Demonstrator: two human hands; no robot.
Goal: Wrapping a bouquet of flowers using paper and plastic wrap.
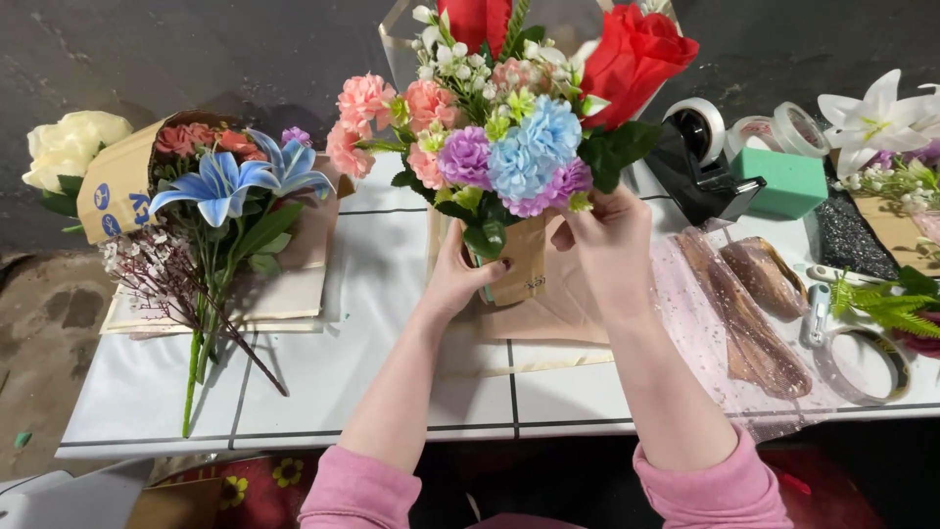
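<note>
Two hands hold one bouquet (499,147) upright over the middle of the white table (382,294). The near edge of the table runs just in front of the forearms, and the left edge ends beside a second bunch of flowers (220,211) that lies on its side with a blue lily on top. Between this lying bunch and the left hand (458,276) there is a bare strip of white table, the widest open room in view. The right side is crowded: a black tape dispenser (703,162), a green block (791,183), rolls of tape (783,127) and a sheer pink sheet with glitter (729,323) lie near the right hand (605,245), so little room stays there. The left hand is closed around the lower part of the bouquet, where brown paper (521,260) wraps the stems; the thumb and the dark-nailed fingers press on the wrap. The right hand is half closed, its fingertips pinch the upper edge of the wrap just under the purple flowers. The bouquet has pink carnations at the left, a light blue flower and purple flowers in the middle, small white blossoms and red flowers at the top, with dark green leaves low around them. Under it more brown paper lies flat on the table.
</note>
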